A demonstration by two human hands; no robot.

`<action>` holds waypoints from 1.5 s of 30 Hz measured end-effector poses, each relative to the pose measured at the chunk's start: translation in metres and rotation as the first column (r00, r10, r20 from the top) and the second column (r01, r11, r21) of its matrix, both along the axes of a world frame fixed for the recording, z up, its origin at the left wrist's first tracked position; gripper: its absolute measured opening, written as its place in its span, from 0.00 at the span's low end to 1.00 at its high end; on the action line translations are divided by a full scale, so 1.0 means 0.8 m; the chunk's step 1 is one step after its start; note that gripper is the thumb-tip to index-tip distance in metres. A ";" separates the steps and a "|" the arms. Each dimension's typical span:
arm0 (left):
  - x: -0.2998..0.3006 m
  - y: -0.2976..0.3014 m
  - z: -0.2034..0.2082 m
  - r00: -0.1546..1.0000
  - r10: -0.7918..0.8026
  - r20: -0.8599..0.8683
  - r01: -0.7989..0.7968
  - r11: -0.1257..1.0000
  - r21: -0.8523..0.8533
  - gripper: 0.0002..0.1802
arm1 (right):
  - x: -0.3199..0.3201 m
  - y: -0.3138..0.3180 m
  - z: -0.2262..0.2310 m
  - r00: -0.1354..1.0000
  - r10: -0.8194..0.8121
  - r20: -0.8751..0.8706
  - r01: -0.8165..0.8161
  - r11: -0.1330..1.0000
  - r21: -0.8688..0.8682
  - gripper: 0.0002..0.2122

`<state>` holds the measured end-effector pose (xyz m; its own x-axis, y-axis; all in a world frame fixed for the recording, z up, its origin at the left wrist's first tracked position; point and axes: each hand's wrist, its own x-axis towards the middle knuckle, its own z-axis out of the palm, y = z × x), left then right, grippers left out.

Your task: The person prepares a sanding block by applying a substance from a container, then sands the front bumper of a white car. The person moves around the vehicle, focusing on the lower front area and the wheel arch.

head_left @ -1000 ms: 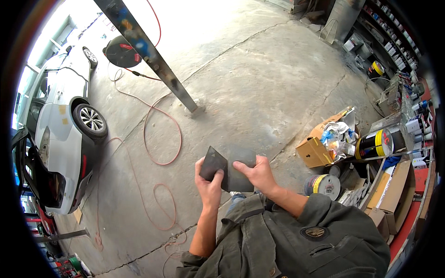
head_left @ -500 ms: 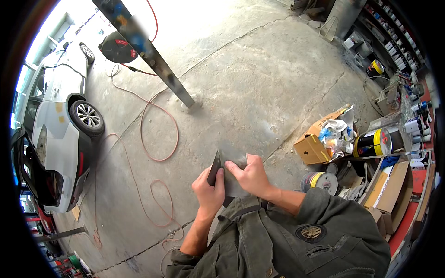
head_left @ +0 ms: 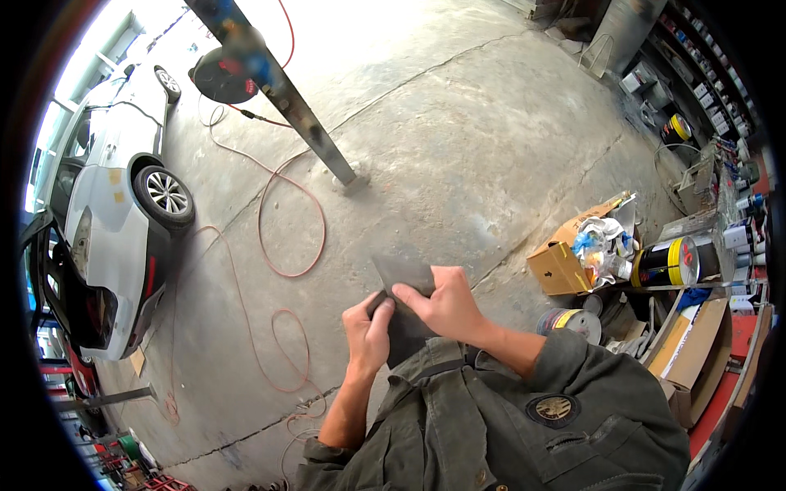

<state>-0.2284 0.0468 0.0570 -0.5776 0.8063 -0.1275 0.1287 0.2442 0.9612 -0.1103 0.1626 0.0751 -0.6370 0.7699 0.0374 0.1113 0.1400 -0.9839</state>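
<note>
In front of my chest, both hands pinch a thin dark grey sheet [head_left: 401,272] that looks like sandpaper. My right hand [head_left: 452,307] grips its upper right part, the thumb lying flat across it and pointing left. Lower on the left, my left hand [head_left: 366,337] closes on the sheet's left edge, thumb up. The two thumb tips are close together. A darker part of the sheet hangs below the thumbs, toward my jacket [head_left: 458,409]. Whether it is folded or in two pieces I cannot tell.
A silver car [head_left: 110,221] with its rear hatch up stands at left. A steel post [head_left: 286,98] rises ahead, near a hose reel [head_left: 221,75]; a red hose [head_left: 323,225] loops over the floor. At right are a cardboard box [head_left: 557,266] of rubbish, paint cans [head_left: 667,262] and cluttered shelves.
The sheet has turned so that more of its flat face shows above my thumbs. My left hand has shifted slightly, its thumb now nearer the right one. The whole view has moved a little.
</note>
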 end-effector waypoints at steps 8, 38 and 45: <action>0.028 0.026 0.016 0.891 0.453 -0.031 -0.439 0.878 0.189 0.12 | -0.003 -0.013 -0.027 0.989 -0.132 -0.071 0.115 0.972 -0.207 0.10; -0.002 -0.002 -0.007 0.949 0.316 0.009 -0.314 0.940 0.133 0.16 | 0.038 0.006 -0.064 0.944 0.254 -0.210 -0.263 0.196 -0.945 0.13; 0.017 0.007 -0.015 0.969 0.246 0.000 -0.246 0.969 -0.004 0.15 | 0.030 0.016 -0.051 0.960 -0.023 -0.278 -0.262 0.265 -0.928 0.11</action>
<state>-0.2146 0.0528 0.0453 -0.7582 0.6389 -0.1304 0.0642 0.2721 0.9601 -0.0866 0.1754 0.0347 -0.8097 0.2550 -0.5285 -0.0235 -0.9140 -0.4051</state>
